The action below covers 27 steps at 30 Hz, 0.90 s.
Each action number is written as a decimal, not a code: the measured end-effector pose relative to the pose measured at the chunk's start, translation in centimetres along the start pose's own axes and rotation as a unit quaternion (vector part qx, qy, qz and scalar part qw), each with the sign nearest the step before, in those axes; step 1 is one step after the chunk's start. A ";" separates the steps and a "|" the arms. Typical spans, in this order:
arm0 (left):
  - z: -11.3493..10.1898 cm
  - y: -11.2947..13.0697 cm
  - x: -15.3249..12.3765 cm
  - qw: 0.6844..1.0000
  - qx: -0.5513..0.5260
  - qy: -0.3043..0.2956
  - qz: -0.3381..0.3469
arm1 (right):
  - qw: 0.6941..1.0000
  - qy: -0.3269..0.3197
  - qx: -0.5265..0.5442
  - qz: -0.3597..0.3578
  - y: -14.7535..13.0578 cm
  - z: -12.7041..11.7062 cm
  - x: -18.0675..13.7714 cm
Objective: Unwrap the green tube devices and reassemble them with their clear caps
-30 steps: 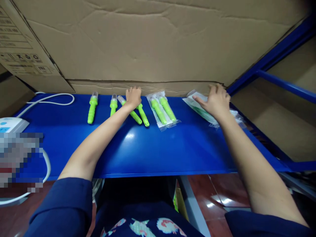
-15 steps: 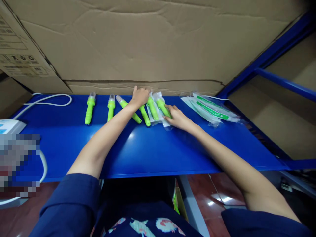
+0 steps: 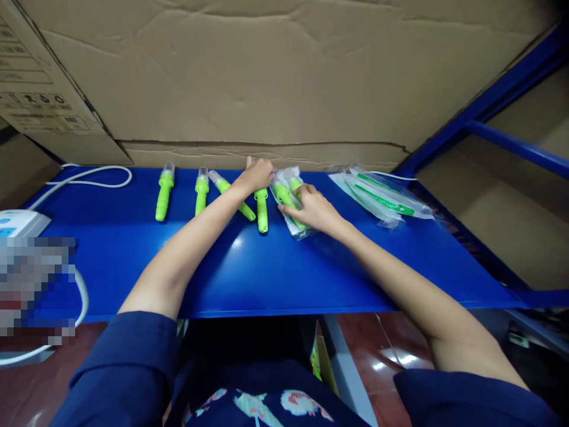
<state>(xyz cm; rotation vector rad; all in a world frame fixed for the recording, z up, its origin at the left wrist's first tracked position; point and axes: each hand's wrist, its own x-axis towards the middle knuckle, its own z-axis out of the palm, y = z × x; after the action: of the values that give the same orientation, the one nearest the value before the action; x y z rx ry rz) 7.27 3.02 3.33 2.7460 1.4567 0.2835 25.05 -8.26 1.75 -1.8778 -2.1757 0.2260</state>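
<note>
My left hand (image 3: 259, 174) is closed over the top end of a lime-green fishing net light (image 3: 262, 214), whose cap it hides. My right hand (image 3: 317, 210) grips two more green lights in clear plastic bags (image 3: 284, 193), thumb and fingers apart across them. Those two lie side by side, partly covered by the hand. To the left, on the blue shelf (image 3: 249, 273), are a slanted light (image 3: 245, 210) partly behind my left forearm, another light (image 3: 201, 193) with a clear cap, and a third (image 3: 164, 193) farthest left.
Clear bags with green-and-white labels (image 3: 384, 198) lie at the right, lettered with "light". A cardboard sheet (image 3: 267, 83) stands along the back. A white power strip (image 3: 24, 224) and its cable (image 3: 106, 178) are at the left. Blue frame bars (image 3: 515, 142) border the right side.
The two bagged lights have come closer together under my right hand, which shifted slightly left. The light under my left hand has turned from slanted to nearly straight.
</note>
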 end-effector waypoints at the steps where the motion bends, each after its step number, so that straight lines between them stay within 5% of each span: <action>1: 0.0 0.0 -0.1 1.000 0.011 0.002 0.005 | 1.000 0.004 -0.004 -0.013 0.3 0.4 0.2; 6: 0.1 -0.2 -0.1 0.998 0.045 0.042 0.008 | 0.998 0.014 0.031 -0.045 2.4 1.6 0.5; 12: -0.3 -0.3 0.2 0.995 0.029 0.022 -0.089 | 0.997 0.008 0.037 -0.073 2.9 1.6 -1.3; 18: -0.8 1.9 0.7 0.995 -0.046 0.078 0.034 | 0.997 0.010 0.021 -0.068 2.4 1.9 -2.7; 27: -2.2 6.1 2.6 0.999 -0.021 -0.034 -0.018 | 0.997 0.025 0.008 -0.072 1.9 2.4 -3.5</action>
<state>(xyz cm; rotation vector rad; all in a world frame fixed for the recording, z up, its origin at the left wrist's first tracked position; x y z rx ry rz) 13.31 1.53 6.48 2.6649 1.4652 0.2170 26.62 -11.28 -1.45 -1.6909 -2.2560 0.1658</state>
